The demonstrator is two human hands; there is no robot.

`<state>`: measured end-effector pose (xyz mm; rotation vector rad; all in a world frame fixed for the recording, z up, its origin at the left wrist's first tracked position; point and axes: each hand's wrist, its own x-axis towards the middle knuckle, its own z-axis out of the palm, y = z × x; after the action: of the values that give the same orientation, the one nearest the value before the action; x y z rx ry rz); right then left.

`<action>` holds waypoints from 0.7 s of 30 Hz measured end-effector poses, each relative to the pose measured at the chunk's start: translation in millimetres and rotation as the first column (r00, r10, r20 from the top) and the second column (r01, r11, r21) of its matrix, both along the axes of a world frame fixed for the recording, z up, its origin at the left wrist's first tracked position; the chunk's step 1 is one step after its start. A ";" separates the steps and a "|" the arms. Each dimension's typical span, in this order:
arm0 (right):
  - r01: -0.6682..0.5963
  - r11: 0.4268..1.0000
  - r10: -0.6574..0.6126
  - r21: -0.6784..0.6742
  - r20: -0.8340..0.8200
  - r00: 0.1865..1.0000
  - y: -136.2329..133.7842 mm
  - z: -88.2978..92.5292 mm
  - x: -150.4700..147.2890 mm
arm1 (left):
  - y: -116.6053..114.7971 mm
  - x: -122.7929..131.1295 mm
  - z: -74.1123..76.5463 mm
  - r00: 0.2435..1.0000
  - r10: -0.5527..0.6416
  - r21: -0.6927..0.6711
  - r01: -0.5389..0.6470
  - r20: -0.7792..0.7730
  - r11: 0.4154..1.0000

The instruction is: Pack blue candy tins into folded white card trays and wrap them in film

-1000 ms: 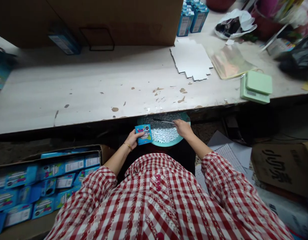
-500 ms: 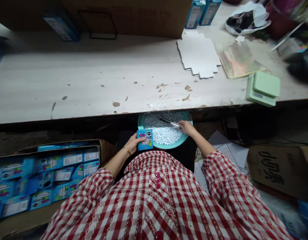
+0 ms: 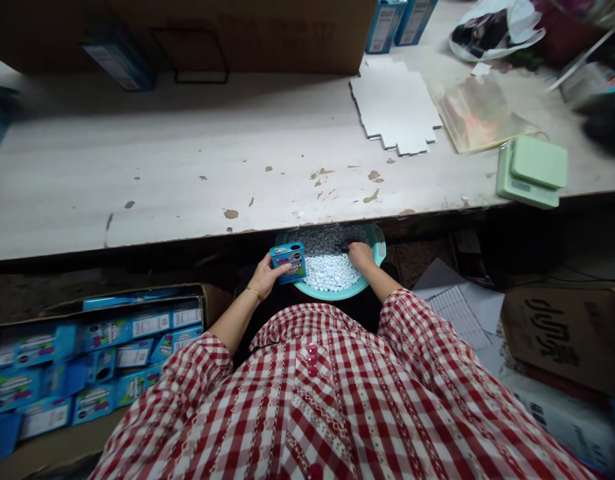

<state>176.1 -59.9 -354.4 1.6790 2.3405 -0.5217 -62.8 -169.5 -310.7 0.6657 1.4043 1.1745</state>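
Note:
My left hand (image 3: pixel 265 277) grips a small blue candy box (image 3: pixel 290 263) at its side, the thumb lying across the printed front. The box is upright, a bit tilted, at the left rim of a turquoise basin (image 3: pixel 380 250). Small white candies (image 3: pixel 332 273) fill the basin, which sits over my lap under the table edge. Reaching into its right part, my right hand (image 3: pixel 360 255) is closed around a slim metal utensil (image 3: pixel 345 245). Only a dark bit of the utensil shows, so its exact kind is unclear.
A carton (image 3: pixel 207 307) of blue candy boxes stands at lower left. On the worn white table (image 3: pixel 187 153) are a flattened white carton (image 3: pixel 397 110), clear plastic bags (image 3: pixel 480 117), a green scale (image 3: pixel 532 170) and a large brown box (image 3: pixel 287 37). Papers (image 3: pixel 457 307) lie at right.
My right hand has moved left and lower into the candies, and the utensil is now mostly hidden. My left hand has raised the candy box slightly and tipped it, showing its top.

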 end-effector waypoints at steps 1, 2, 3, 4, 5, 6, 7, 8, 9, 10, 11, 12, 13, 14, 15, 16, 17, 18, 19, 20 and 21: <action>0.009 1.000 -0.009 -0.001 -0.013 1.000 2.2 -3.6 -0.9 | -0.3 -0.7 -1.0 1.000 0.004 -0.005 -0.004 0.019 1.000; 0.015 1.000 -0.015 -0.002 -0.026 1.000 4.0 -5.9 0.7 | -0.8 -1.5 -1.4 0.999 0.010 -0.009 -0.010 0.032 1.000; 0.018 1.000 -0.018 -0.005 -0.040 0.999 5.3 -7.3 4.2 | -1.5 -2.3 -1.4 0.999 0.020 -0.013 -0.020 0.043 1.000; 0.019 1.000 -0.020 -0.007 -0.053 0.998 6.2 -8.0 8.9 | -2.1 -3.3 -1.2 0.998 0.029 -0.015 -0.029 0.052 0.999; 0.019 1.000 -0.020 -0.009 -0.068 0.998 6.7 -8.3 14.1 | -2.6 -4.2 -1.0 0.997 0.036 -0.016 -0.035 0.062 0.999; 0.017 1.000 -0.018 -0.011 -0.084 0.996 6.7 -8.4 18.9 | -2.7 -5.2 -0.9 0.997 0.038 -0.019 -0.037 0.074 0.999; 0.013 1.000 -0.014 -0.013 -0.103 0.995 6.2 -8.6 22.7 | -2.5 -6.2 -1.1 0.995 0.041 -0.024 -0.039 0.087 0.999; 0.008 1.000 -0.010 -0.015 -0.123 0.992 5.2 -9.1 24.7 | -1.9 -7.1 -1.5 0.994 0.045 -0.029 -0.042 0.099 0.999; 0.005 1.000 -0.007 -0.015 -0.145 0.989 3.7 -10.0 24.5 | -1.0 -7.9 -2.1 0.993 0.048 -0.036 -0.044 0.109 0.998; 0.005 1.000 -0.008 -0.014 -0.166 0.986 1.9 -11.3 21.8 | 0.0 -8.4 -2.8 0.992 0.050 -0.045 -0.045 0.116 0.998; 0.007 1.000 -0.010 -0.015 -0.188 0.982 -0.1 -13.2 16.9 | 1.2 -8.8 -3.4 0.992 0.049 -0.053 -0.043 0.117 0.998; 0.009 1.000 -0.013 -0.017 -0.211 0.977 -1.9 -15.5 10.1 | 2.2 -9.0 -3.8 0.992 0.043 -0.058 -0.037 0.116 0.998; 0.011 1.000 -0.016 -0.021 -0.234 0.972 -3.4 -18.3 2.3 | 2.9 -9.0 -4.0 0.993 0.036 -0.061 -0.029 0.113 0.998; 0.013 1.000 -0.019 -0.027 -0.258 0.966 -4.4 -21.2 -5.6 | 3.2 -8.9 -3.7 0.993 0.027 -0.062 -0.020 0.113 0.998; 0.013 0.999 -0.022 -0.034 -0.283 0.959 -4.9 -24.2 -12.6 | 3.0 -8.7 -3.1 0.994 0.021 -0.062 -0.014 0.112 0.998; 0.014 0.999 -0.025 -0.040 -0.309 0.951 -4.9 -27.0 -17.7 | 2.3 -8.5 -2.2 0.994 0.016 -0.060 -0.009 0.110 0.998; 0.015 0.999 -0.029 -0.045 -0.334 0.942 -4.6 -29.4 -20.3 | 1.1 -8.4 -1.1 0.994 0.010 -0.055 -0.004 0.105 0.998; 0.017 0.999 -0.034 -0.048 -0.359 0.933 -4.2 -31.2 -20.2 | -0.3 -8.3 0.2 0.995 0.001 -0.047 0.004 0.096 0.999; 0.019 0.999 -0.037 -0.050 -0.385 0.922 -3.8 -32.0 -17.4 | -1.9 -8.3 1.5 0.997 -0.007 -0.034 0.010 0.080 0.999; 0.021 0.999 -0.040 -0.050 -0.410 0.911 -3.5 -31.8 -12.3 | -3.2 -8.4 2.9 0.999 -0.010 -0.015 0.011 0.053 1.000; 0.024 0.999 -0.042 -0.048 -0.435 0.900 -3.5 -30.3 -5.5 | -4.2 -8.5 4.2 1.000 -0.006 0.008 0.005 0.010 1.000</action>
<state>170.7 -63.4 -384.7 1.7285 2.5730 -1.0436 -71.2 -173.7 -306.5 0.6682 1.3889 1.1785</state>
